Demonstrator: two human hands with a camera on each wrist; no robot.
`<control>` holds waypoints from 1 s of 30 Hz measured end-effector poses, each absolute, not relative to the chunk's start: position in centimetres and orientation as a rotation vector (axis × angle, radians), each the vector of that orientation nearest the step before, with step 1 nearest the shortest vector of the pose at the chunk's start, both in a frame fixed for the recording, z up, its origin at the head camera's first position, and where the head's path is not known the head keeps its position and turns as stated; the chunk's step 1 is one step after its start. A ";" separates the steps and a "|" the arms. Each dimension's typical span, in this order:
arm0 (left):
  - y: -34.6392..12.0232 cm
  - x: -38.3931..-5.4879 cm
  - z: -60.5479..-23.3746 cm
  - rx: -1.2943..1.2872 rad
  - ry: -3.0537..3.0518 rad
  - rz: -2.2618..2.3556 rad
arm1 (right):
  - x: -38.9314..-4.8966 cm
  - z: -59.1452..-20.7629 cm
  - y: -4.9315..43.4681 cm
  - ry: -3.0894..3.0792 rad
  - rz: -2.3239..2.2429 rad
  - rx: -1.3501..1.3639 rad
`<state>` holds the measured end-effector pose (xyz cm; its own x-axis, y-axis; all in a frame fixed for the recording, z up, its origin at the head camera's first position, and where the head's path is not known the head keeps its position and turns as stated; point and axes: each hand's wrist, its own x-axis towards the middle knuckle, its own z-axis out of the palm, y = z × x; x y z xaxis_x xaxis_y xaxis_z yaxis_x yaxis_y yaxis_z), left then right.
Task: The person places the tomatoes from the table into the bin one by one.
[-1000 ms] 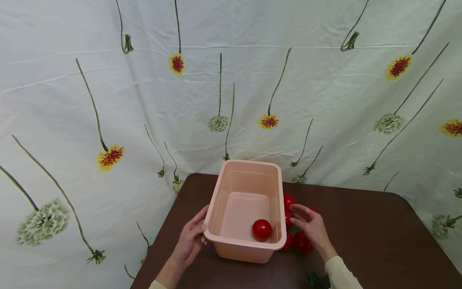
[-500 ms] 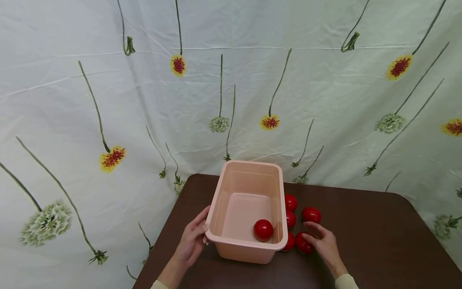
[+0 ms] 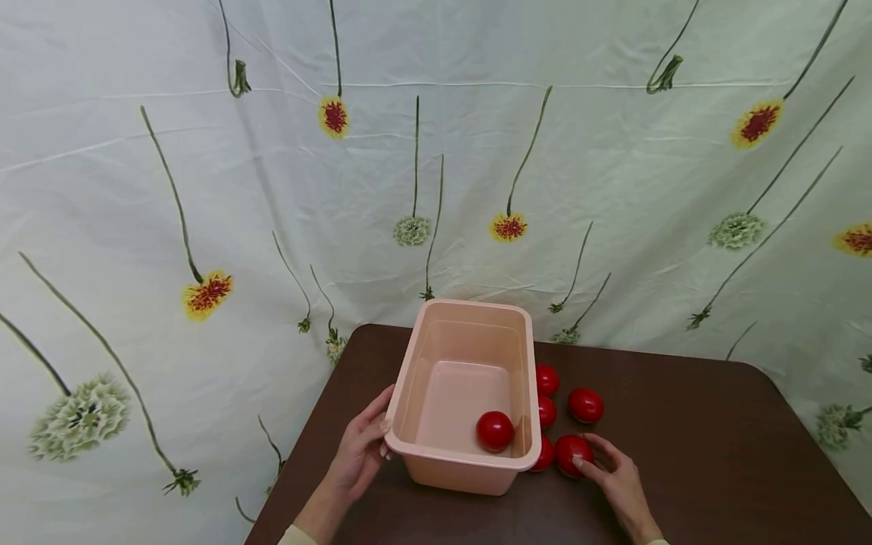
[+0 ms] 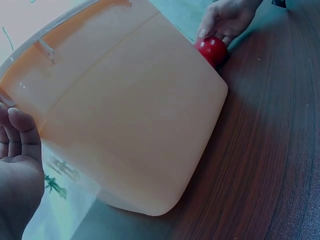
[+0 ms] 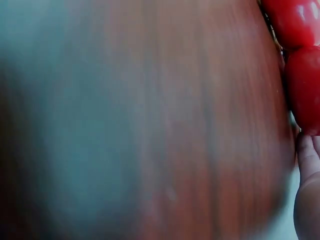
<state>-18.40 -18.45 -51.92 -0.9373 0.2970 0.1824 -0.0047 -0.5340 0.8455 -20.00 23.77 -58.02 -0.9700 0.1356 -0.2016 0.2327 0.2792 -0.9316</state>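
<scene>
A peach-pink plastic tub (image 3: 458, 475) stands on the table, holding one glossy red ball (image 3: 494, 431). At its near left corner my left hand (image 3: 356, 458) grips the rim, thumb on top and fingers beneath. My right hand (image 3: 621, 484) pinches another red ball (image 3: 567, 456) on the table between thumb and fingers, right of the tub. In the left wrist view the right hand (image 4: 232, 17) is past the tub wall, at a red ball (image 4: 212, 51). Only part of my right hand (image 5: 309, 185) shows in the right wrist view, below a red ball (image 5: 305, 90).
More red balls lie along the tub's right side, one (image 3: 546, 380) at the back and one (image 3: 542, 454) partly hidden by the rim. A separate ball (image 3: 586, 406) sits farther right. Behind the dark wooden table (image 3: 695, 424) hangs a flower-print cloth (image 3: 613, 174).
My right hand has come back toward me from the farther balls beside the tub and now holds the near right ball. My left hand and the tub stay put.
</scene>
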 end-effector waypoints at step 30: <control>-18.4 -18.4 -51.9 0.484 1.378 2.581 | -22.0 -55.2 23.4 2.322 -2.057 0.356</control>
<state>-18.36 -18.44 -51.92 -0.9317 0.3030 0.2002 -0.0021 -0.5558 0.8313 -22.01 23.41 -55.15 -0.9739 0.1569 -0.1641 0.1819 0.1063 -0.9776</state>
